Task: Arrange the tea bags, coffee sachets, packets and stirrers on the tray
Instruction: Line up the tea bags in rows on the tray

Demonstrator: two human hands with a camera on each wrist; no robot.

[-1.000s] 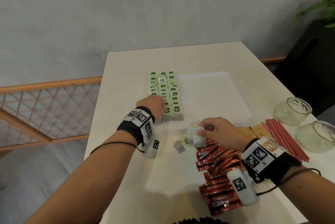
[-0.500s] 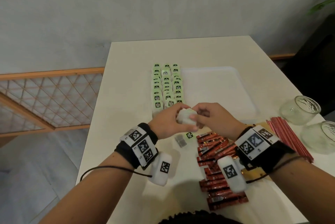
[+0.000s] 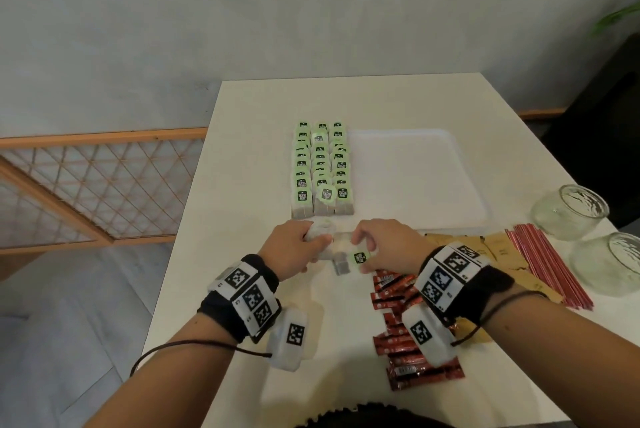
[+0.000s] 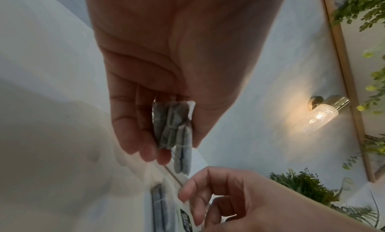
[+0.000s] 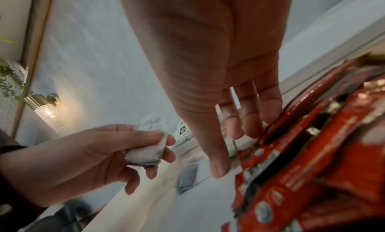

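Note:
Three rows of green-tagged tea bags stand on the left part of the white tray. In front of the tray, my left hand grips a small bundle of tea bags between thumb and fingers. Just to its right, my right hand is low over the table and pinches a loose tea bag with a green tag. Another loose tea bag lies flat beside it. Red coffee sachets lie partly hidden under my right wrist. Brown packets and red stirrers lie to the right.
Two glass jars stand at the table's right edge beyond the stirrers. The right part of the tray is bare. A wooden lattice rail runs off the table's left side, and a wall stands behind.
My left hand came back from the tea bag rows, met the right hand and took the bundle. The right hand has dropped to the loose tea bag on the table.

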